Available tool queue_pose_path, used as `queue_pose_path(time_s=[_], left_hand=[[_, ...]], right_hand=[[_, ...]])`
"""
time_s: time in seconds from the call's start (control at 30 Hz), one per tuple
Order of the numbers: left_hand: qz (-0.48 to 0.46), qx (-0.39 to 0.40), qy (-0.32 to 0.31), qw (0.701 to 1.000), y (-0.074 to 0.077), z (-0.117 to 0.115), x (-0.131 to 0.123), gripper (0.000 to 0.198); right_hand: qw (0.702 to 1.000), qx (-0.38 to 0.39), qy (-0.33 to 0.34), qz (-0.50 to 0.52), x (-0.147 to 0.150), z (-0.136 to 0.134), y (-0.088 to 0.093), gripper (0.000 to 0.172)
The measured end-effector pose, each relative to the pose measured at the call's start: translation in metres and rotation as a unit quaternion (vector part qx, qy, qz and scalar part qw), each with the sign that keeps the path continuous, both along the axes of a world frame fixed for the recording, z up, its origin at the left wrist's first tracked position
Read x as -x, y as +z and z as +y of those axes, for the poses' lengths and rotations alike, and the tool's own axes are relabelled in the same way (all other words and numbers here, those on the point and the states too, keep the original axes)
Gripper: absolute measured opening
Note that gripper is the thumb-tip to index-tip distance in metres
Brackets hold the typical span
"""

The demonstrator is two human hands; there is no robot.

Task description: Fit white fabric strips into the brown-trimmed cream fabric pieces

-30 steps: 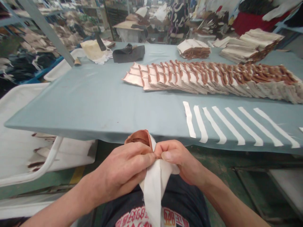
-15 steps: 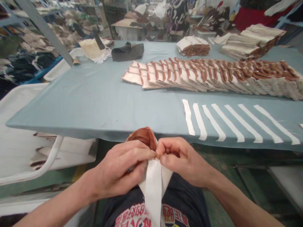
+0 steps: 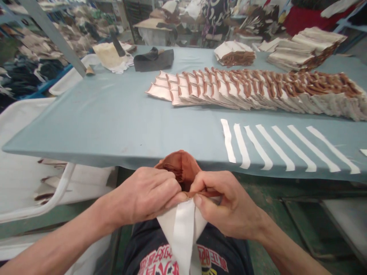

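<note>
The person's left hand point(image 3: 146, 194) and right hand point(image 3: 226, 208) meet just below the near edge of the table point(image 3: 114, 122), over the lap. Both pinch the same cloth piece point(image 3: 180, 191): a brown pouch-like part that opens upward between the thumbs, with a white strip hanging down from it onto the dark shirt point(image 3: 160, 256). The left hand's fingers curl tight against the brown cloth's left rim; the right hand's thumb and forefinger press narrowly on its right rim, where brown meets white. The two thumbs almost touch.

On the table, beyond the hands and to the right, seven white strips point(image 3: 283, 147) lie side by side near the table's front edge, slightly slanted. Behind them a long row of overlapping pieces point(image 3: 252, 91), white with brown trim, runs across the table to its right end. Farther back stand two stacks of the same kind, a small stack point(image 3: 235, 53) and a larger stack point(image 3: 306, 47). At the table's far left corner lie a black cloth point(image 3: 153, 59) and a cream cloth point(image 3: 110, 57). A white cart point(image 3: 28, 152) stands left of the table, its rim curving beneath the table's edge.
</note>
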State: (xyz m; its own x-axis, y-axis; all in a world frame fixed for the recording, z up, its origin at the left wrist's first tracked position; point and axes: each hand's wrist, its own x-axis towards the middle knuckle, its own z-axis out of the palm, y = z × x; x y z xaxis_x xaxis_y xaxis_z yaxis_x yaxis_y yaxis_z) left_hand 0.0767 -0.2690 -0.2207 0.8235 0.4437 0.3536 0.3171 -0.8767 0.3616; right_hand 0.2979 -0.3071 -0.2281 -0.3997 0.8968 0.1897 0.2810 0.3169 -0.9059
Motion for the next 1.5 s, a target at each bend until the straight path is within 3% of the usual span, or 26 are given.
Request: queue_pose_path(time_s=[0.07,0.17,0.27,0.37,0.47,0.57,0.63,0.77,0.87,0.97,1.07,1.2,1.37,1.5], left_hand=[[-0.01,-0.001,0.008,1.0,-0.008,0.0,0.004,0.038],[-0.011,0.081,0.005,0.997,-0.009,0.0,0.008,0.035],[-0.006,0.166,-0.008,0.986,0.003,0.001,0.007,0.028],[0.029,0.21,-0.014,0.977,0.017,0.001,0.003,0.021],[0.048,0.2,-0.015,0.978,0.023,-0.003,-0.003,0.019],[-0.001,0.232,0.0,0.973,0.02,-0.009,-0.011,0.026],[-0.057,0.347,0.026,0.936,0.014,-0.014,-0.015,0.033],[-0.203,0.596,0.071,0.773,-0.004,-0.023,-0.02,0.052],[-0.305,0.666,0.07,0.676,-0.02,-0.027,-0.022,0.06],[-0.343,0.687,0.052,0.638,-0.033,-0.027,-0.023,0.059],[-0.344,0.671,0.066,0.654,-0.037,-0.023,-0.023,0.063],[-0.308,0.621,0.094,0.715,-0.03,-0.016,-0.019,0.071],[-0.211,0.595,0.075,0.772,-0.012,-0.007,-0.006,0.062],[-0.124,0.525,0.05,0.841,0.005,0.002,0.005,0.05]], right_hand=[[0.999,0.026,0.008,0.019,0.002,0.0,-0.007,0.014],[0.999,-0.044,0.014,0.0,0.003,0.001,-0.012,0.014],[0.987,-0.142,0.027,-0.064,0.001,0.0,-0.004,0.013],[0.973,-0.188,0.043,-0.127,-0.004,-0.003,0.01,0.016],[0.972,-0.165,0.079,-0.147,-0.01,-0.005,0.02,0.018],[0.982,-0.106,0.109,-0.107,-0.014,-0.002,0.017,0.015],[0.992,-0.034,0.114,-0.036,-0.013,0.003,0.007,0.015],[0.971,0.146,0.121,0.148,-0.003,0.01,-0.016,0.024],[0.955,0.182,0.12,0.203,0.002,0.011,-0.024,0.029],[0.956,0.18,0.117,0.201,0.002,0.013,-0.023,0.025],[0.963,0.177,0.107,0.171,-0.001,0.016,-0.019,0.019],[0.975,0.153,0.098,0.131,-0.002,0.018,-0.012,0.014],[0.991,0.057,0.103,0.069,-0.003,0.017,0.006,0.015],[0.991,-0.053,0.119,-0.013,-0.003,0.014,0.021,0.017]])
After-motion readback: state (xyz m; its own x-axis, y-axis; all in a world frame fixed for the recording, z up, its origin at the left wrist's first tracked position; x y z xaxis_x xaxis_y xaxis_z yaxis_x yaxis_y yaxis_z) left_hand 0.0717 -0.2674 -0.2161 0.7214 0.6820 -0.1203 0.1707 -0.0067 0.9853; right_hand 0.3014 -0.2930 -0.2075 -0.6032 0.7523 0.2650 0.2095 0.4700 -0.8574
